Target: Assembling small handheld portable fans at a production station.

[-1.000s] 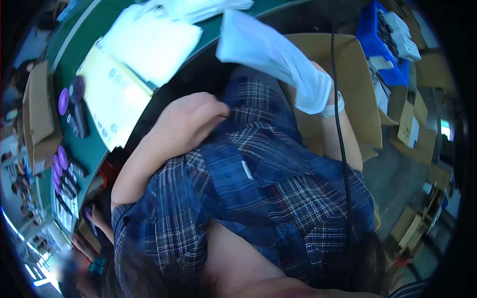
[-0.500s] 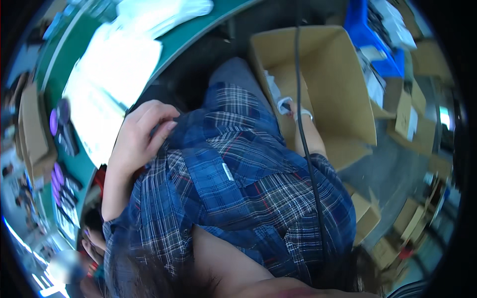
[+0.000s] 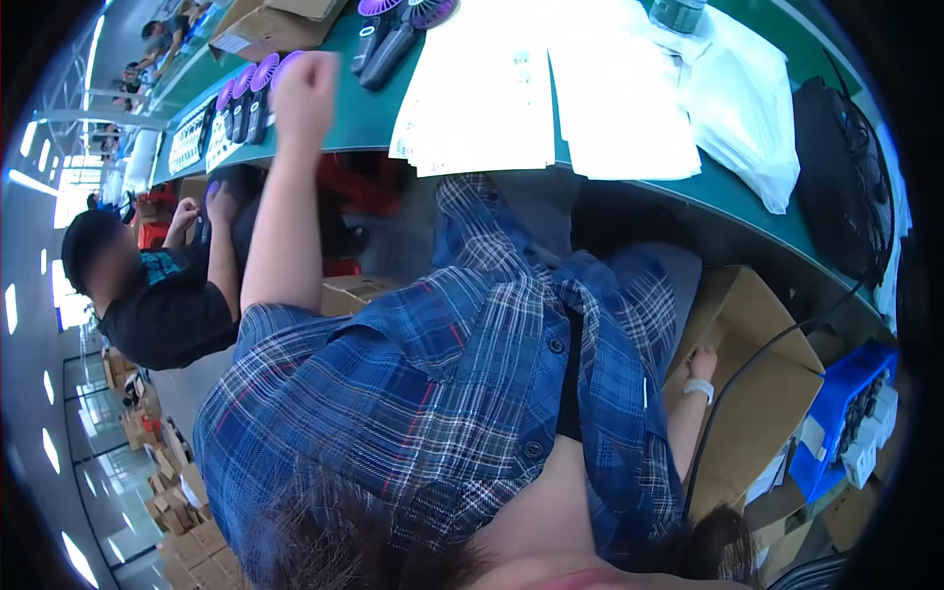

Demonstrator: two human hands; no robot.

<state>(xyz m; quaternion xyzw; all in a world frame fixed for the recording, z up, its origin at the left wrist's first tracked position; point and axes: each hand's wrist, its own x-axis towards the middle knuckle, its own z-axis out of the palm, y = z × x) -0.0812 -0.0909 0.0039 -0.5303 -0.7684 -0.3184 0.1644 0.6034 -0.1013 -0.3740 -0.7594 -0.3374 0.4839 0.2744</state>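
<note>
My left hand [image 3: 306,98] is stretched out over the green table at the end of a row of purple-headed handheld fans [image 3: 261,88]. Its fingers are curled closed and smeared by motion. One purple fan head shows beside it, partly covered, and what the fingers hold, if anything, is hidden. Down on my right, my right hand [image 3: 701,364], with a pale band at the wrist, is inside an open cardboard box [image 3: 762,379]. Its fingers look small and are partly turned away, and no object shows in them.
Two more purple-and-black fans [image 3: 393,39] lie beside stacks of white printed sheets [image 3: 482,108]. A white plastic bag [image 3: 742,108] and black bag [image 3: 836,177] are farther right. Near the box stands a blue bin [image 3: 846,423]; a black cable [image 3: 733,383] crosses in front. A co-worker [image 3: 157,285] sits at left.
My view has swung left. My left hand has gone from near my lap out to the fans, its fingers curling. In the box, the pale object by my right hand no longer shows.
</note>
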